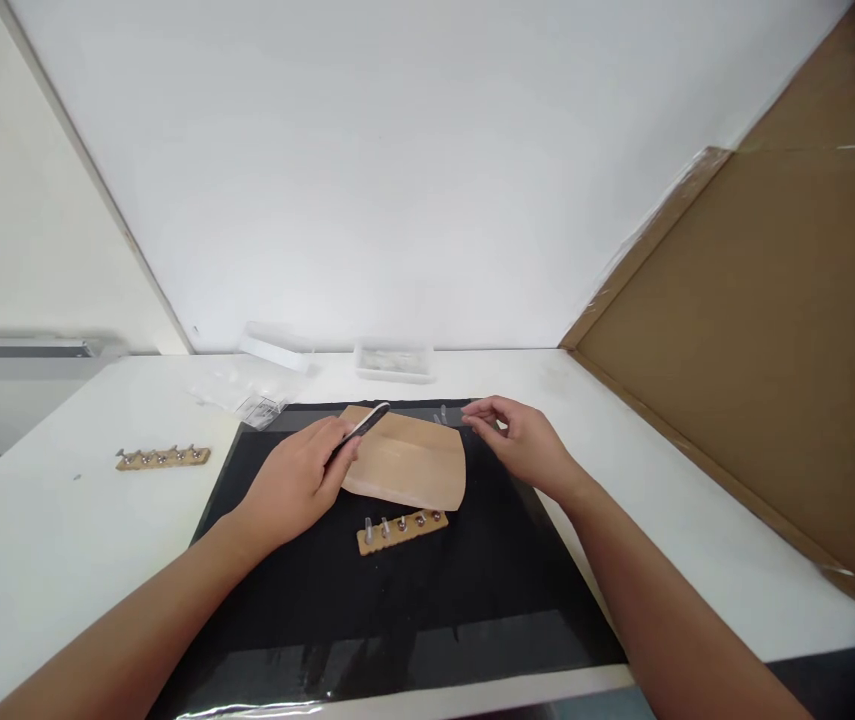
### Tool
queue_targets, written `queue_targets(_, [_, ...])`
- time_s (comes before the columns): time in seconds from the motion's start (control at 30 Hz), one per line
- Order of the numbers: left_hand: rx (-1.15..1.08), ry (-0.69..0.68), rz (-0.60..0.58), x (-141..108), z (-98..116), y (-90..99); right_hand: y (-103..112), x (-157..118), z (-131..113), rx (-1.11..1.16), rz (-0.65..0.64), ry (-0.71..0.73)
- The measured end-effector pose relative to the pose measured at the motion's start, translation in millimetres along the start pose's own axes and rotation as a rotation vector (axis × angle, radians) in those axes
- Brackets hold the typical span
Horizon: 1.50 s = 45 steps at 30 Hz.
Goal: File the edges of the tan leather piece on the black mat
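Observation:
My left hand (299, 480) is closed around a slim black-and-white tool (358, 432), its tip pointing up and right over a tan sheet (408, 462). To the right of the sheet, my right hand (509, 435) has its thumb and fingertips brought together; anything between them is too small to make out. Small clear pieces (440, 416) lie by the sheet's upper edge. Just below the sheet, a tan strip (402, 531) holds a row of metal balls and clear upright tips. All this is over a black mat (397, 610).
A second strip (163, 458) with metal balls lies on the white table (44, 540) at left. Behind the mat are a plastic bag (247, 395), a white lid (275, 350) and a clear tray (394, 361). Cardboard (757, 350) stands at right.

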<state>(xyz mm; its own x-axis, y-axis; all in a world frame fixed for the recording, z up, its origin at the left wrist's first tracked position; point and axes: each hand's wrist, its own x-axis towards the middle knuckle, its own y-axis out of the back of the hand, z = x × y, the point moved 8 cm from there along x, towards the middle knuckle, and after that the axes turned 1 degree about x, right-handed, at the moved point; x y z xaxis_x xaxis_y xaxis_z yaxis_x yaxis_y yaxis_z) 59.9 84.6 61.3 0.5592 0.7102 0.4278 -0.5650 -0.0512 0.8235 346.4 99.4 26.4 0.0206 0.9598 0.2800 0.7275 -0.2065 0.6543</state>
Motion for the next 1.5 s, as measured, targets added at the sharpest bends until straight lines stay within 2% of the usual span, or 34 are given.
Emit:
queue_targets(0.1, [-0.080, -0.008, 0.027, 1.8, 5.0, 0.9, -13.9, -5.8, -18.6, 0.197, 0.008, 0.045])
queue_targets(0.2, [-0.150, 0.025, 0.057, 3.0, 7.5, 2.5, -18.8, -17.1, -45.2, 0.292, 0.076, 0.108])
queue_targets(0.37, [-0.230, 0.067, 0.066, 2.6, 14.0, 3.3, -30.3, -34.8, -87.5, 0.207, 0.039, 0.249])
queue_targets(0.47, [-0.288, 0.074, 0.036, 1.2, 21.2, -0.1, -31.1, -41.2, -100.7, 0.143, 0.110, 0.341])
queue_targets(0.7, [-0.401, 0.114, -0.003, -2.8, 31.3, -7.8, -31.6, -52.7, -109.5, 0.052, 0.310, 0.442])
queue_targets(0.83, [-0.412, 0.135, 0.004, -3.6, 30.3, -10.0, -33.4, -54.4, -110.9, 0.069, 0.285, 0.459])
queue_targets(0.93, [-0.418, 0.141, -0.004, -4.1, 30.1, -13.1, -31.3, -54.8, -111.5, 0.042, 0.317, 0.477])
queue_targets(1.23, [-0.385, 0.216, -0.026, -8.0, 29.2, -15.8, -44.5, -54.2, -118.2, -0.264, 0.381, 0.516])
queue_targets(1.4, [-0.304, 0.204, -0.006, -7.5, 28.7, -15.8, -59.3, -51.9, -120.8, -0.430, 0.296, 0.571])
queue_targets(1.5, [-0.307, 0.203, -0.004, -7.5, 30.3, -16.7, -55.9, -50.4, -120.8, -0.483, 0.322, 0.573])
